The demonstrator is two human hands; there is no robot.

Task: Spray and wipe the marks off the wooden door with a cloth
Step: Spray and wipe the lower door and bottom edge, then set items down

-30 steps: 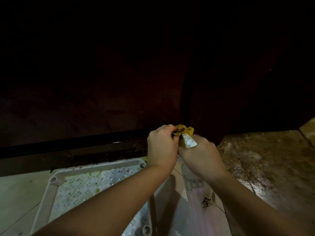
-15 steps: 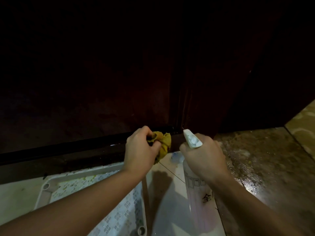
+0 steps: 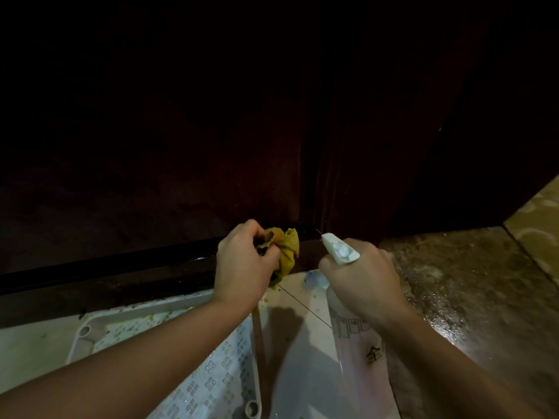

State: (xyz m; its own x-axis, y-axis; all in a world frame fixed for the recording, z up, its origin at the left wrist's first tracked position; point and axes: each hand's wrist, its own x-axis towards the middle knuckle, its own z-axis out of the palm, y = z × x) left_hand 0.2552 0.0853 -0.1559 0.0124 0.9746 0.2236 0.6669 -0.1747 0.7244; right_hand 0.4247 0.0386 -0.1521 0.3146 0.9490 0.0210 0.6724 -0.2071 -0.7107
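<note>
Our left hand grips the bunched yellow cloth near the foot of the dark wooden door. Our right hand wraps the spray bottle, nozzle aimed at the door's bottom edge.

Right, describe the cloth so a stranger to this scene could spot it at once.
Start at the dark wooden door and drop to its bottom edge, near the floor. There the left hand grips a crumpled cloth. It is mustard yellow, unlike the white nozzle of the spray bottle beside it.
</note>
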